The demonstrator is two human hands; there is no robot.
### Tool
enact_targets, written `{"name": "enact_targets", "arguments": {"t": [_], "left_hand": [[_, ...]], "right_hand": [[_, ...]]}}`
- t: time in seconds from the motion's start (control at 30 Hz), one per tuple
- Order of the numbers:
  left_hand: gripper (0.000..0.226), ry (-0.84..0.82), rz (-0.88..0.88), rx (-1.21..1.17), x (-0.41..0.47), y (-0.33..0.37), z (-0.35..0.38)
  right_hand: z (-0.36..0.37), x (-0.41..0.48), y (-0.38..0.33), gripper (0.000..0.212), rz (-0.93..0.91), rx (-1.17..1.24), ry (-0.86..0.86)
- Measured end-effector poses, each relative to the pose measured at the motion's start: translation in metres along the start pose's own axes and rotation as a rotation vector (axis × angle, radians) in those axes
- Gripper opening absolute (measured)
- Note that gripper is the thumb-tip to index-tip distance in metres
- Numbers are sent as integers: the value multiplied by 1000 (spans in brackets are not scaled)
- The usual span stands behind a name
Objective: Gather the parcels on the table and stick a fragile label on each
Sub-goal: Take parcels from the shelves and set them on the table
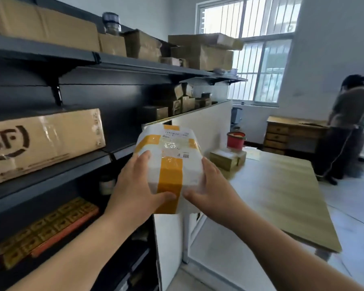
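I hold a white parcel (172, 162) crossed with yellow tape and bearing a shipping label in the air in front of me. My left hand (135, 185) grips its left side with the thumb curled under the near edge. My right hand (210, 185) grips its right side, thumb on the near edge. A small brown parcel (228, 159) with tape sits on the wooden table (282, 192) beyond my right hand.
Dark shelving (51, 171) on the left carries cardboard boxes, one marked SF (42, 141). A white panel (206, 124) stands behind the parcel. A red bucket (235, 139) is past the table. Another person (347, 127) stands at a wooden desk (286, 131) at the far right.
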State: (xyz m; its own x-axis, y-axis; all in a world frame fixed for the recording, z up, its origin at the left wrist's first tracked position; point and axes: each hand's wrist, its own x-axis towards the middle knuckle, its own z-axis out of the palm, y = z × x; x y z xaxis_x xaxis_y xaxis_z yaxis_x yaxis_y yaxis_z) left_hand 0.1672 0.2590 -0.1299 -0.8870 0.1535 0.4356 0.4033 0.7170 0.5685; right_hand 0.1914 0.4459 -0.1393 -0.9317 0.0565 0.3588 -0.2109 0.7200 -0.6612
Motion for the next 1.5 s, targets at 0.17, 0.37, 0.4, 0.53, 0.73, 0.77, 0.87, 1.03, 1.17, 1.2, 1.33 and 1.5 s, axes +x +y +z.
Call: {"name": "enact_targets", "arguments": {"t": [0.17,0.37,0.4,0.53,0.73,0.77,0.87,1.03,1.17,1.2,1.33,1.5], "left_hand": [[110,-150,46,-70,58,-14,77],[108,-329,66,-111,140,-41,155],[108,-354,69,-106,153,-43,165],[104,-426,94,-92,197,-48,211],[102,-499,28,-87,246,-47,288],[102,-499,19,-74,255,-46,303],[101,-482,-30,-45,285,-42,356],[98,-458,-187,-23,333,-26,444],[99,-443,-318,-70,369,-20,503],[98,-436,-343,-86,377,-21,516],[95,-406,-444,-138,402,-33,564],[91,-344,-532,-173,418,-41,610]], "right_hand": [[5,36,68,86,133,-73,43],[18,101,136,90,283,-106,22],[19,112,145,93,311,-97,14],[22,148,191,93,392,-92,20],[16,201,266,93,477,-88,-36],[13,212,280,94,485,-77,-48],[7,253,337,95,473,-52,-123],[-7,331,436,98,428,-58,-280],[-15,390,497,98,401,-112,-393],[-15,404,511,97,395,-112,-421],[-6,446,556,103,380,-133,-521],[9,480,601,104,344,-141,-588]]}}
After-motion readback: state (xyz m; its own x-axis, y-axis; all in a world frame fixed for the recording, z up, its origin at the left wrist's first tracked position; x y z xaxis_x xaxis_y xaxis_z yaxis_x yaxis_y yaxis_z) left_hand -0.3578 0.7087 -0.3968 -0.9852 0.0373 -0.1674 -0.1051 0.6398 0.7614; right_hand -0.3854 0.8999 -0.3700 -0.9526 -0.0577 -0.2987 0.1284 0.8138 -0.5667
